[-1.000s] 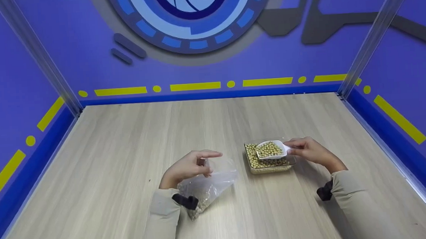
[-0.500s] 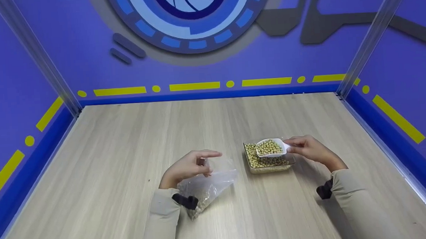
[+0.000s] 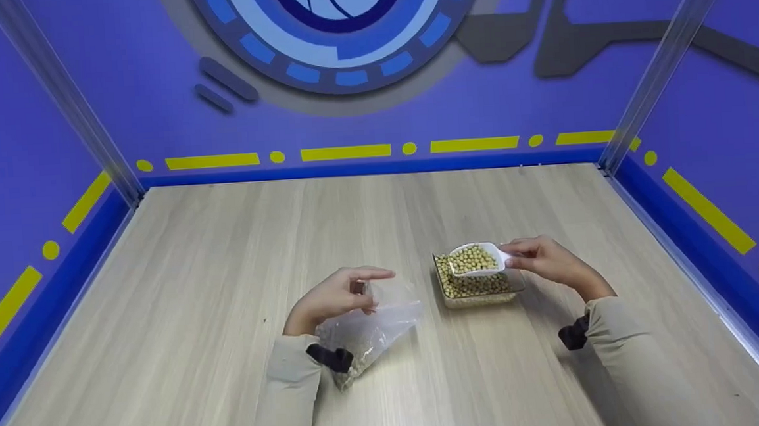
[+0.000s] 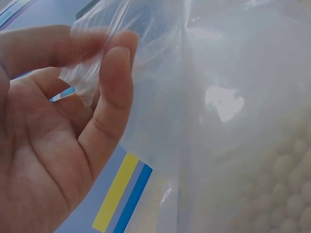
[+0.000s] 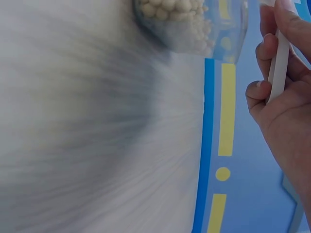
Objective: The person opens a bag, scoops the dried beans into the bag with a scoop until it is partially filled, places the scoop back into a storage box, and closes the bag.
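My left hand [image 3: 332,298] pinches the upper edge of a clear zip bag [image 3: 386,321] between thumb and fingers. Round pale beans [image 4: 282,194] lie in the bag's lower part. In the head view my right hand [image 3: 554,265] grips the handle of a white scoop [image 3: 504,258], and the left wrist camera shows the bag's mouth bunched at the fingertips. Yellow-green soybeans [image 3: 471,259] heap in the scoop, which is held over a clear rectangular container [image 3: 484,302] of the same beans. The right wrist view shows fingers curled round the white handle [image 5: 279,68].
A light wood-grain table [image 3: 255,234] carries everything. Blue walls with yellow dashes [image 3: 346,152] enclose it at the back and both sides. The container stands just right of the bag, with a small gap between them.
My right hand has raised the bean-filled scoop slightly and moved it a little to the left above the container. The left hand and bag have stayed in place.
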`<state>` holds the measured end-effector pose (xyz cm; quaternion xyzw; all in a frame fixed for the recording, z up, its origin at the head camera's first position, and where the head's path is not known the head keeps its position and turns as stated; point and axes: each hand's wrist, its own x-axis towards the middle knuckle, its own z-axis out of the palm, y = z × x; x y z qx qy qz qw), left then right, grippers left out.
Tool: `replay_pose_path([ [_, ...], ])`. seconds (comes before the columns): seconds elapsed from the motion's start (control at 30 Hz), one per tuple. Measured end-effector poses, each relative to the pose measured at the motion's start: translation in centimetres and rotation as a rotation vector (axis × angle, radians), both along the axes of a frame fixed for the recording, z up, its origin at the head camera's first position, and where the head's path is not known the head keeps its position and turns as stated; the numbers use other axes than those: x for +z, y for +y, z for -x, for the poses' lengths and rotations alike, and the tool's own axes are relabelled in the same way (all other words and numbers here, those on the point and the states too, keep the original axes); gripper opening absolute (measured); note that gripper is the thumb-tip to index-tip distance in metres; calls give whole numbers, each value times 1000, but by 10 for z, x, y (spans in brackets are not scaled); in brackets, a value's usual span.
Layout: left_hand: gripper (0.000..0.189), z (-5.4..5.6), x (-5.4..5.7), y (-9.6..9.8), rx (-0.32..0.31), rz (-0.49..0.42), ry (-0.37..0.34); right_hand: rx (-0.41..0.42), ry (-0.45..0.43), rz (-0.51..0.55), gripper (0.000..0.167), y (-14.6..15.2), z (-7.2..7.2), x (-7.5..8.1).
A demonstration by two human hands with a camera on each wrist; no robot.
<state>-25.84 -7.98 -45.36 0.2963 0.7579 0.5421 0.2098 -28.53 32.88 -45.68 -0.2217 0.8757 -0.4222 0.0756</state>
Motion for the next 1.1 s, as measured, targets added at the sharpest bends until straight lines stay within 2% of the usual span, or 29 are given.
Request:
replay_pose_path([
  [0.47,53,1,-1,1,-7,-3,-10,108,11,24,35,-16,-1,7],
  [0.73,54,1,-1,1,-14,-13,-2,95,-19,-11,35,-29,-3,14],
  [1.1,55,1,0,1,-19,-21,5,136,-22,6,34,-42,-1,16],
])
